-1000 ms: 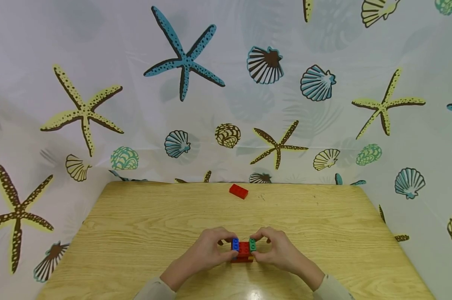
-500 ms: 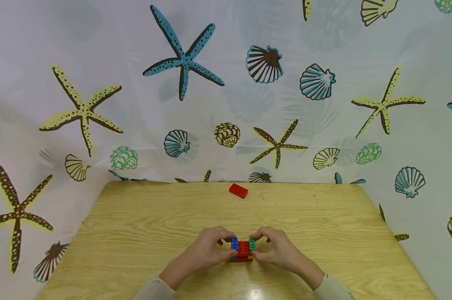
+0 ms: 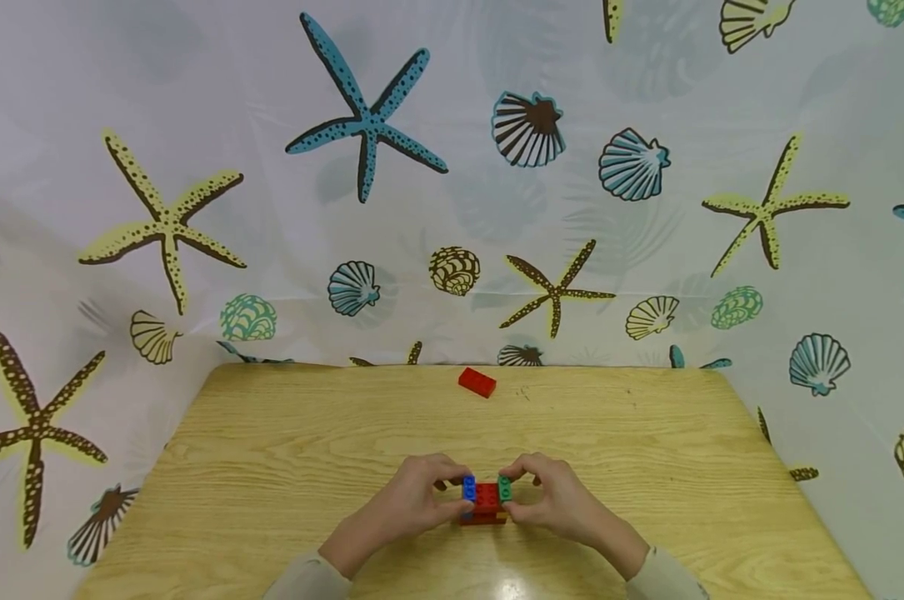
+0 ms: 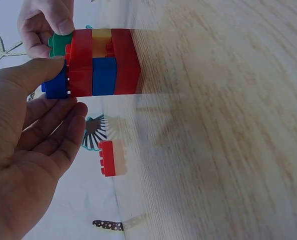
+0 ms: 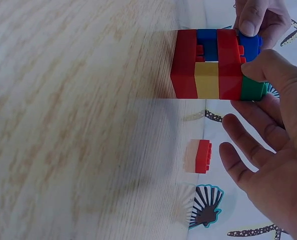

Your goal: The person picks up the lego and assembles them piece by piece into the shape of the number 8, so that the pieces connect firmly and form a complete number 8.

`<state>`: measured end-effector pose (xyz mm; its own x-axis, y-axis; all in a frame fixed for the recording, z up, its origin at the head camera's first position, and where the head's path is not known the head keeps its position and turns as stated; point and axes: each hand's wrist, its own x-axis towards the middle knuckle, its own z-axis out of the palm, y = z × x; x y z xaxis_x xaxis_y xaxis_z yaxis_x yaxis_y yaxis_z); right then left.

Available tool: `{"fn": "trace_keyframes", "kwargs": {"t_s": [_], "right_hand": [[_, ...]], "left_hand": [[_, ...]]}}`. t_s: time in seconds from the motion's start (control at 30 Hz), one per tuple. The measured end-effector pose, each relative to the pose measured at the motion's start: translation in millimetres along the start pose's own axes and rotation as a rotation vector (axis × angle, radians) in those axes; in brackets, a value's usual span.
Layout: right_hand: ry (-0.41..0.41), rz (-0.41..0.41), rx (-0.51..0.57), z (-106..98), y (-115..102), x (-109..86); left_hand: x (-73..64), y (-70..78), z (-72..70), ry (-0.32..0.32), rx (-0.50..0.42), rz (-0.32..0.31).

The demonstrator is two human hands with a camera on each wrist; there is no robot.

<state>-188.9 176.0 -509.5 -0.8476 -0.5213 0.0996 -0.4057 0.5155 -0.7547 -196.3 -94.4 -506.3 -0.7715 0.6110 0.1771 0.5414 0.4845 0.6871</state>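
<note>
A stack of toy building bricks stands on the table between both hands. Its bottom red brick (image 4: 126, 62) carries a lower blue brick (image 4: 104, 76) and a yellow brick (image 5: 206, 80) side by side, with another red brick (image 4: 81, 62) across them. My left hand (image 3: 414, 500) pinches an upper blue brick (image 4: 57, 86) at the left end of the top, thumb in front and index finger behind. On the right end, my right hand (image 3: 560, 504) pinches a green brick (image 5: 253, 89) likewise. Whether these two are pressed fully down I cannot tell.
One loose red brick (image 3: 477, 382) lies near the back edge of the wooden table (image 3: 309, 417). Behind the table and along its sides hangs a white curtain (image 3: 452, 200) printed with starfish and shells.
</note>
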Motion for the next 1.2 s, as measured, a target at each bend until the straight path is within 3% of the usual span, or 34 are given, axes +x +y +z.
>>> {"fn": "trace_keyframes", "kwargs": {"t_s": [1.2], "right_hand": [[0.021,-0.031,-0.03,1.0,-0.6,-0.3]], "left_hand": [[0.5,-6.6,2.4,-0.011,0.028,-0.006]]}}
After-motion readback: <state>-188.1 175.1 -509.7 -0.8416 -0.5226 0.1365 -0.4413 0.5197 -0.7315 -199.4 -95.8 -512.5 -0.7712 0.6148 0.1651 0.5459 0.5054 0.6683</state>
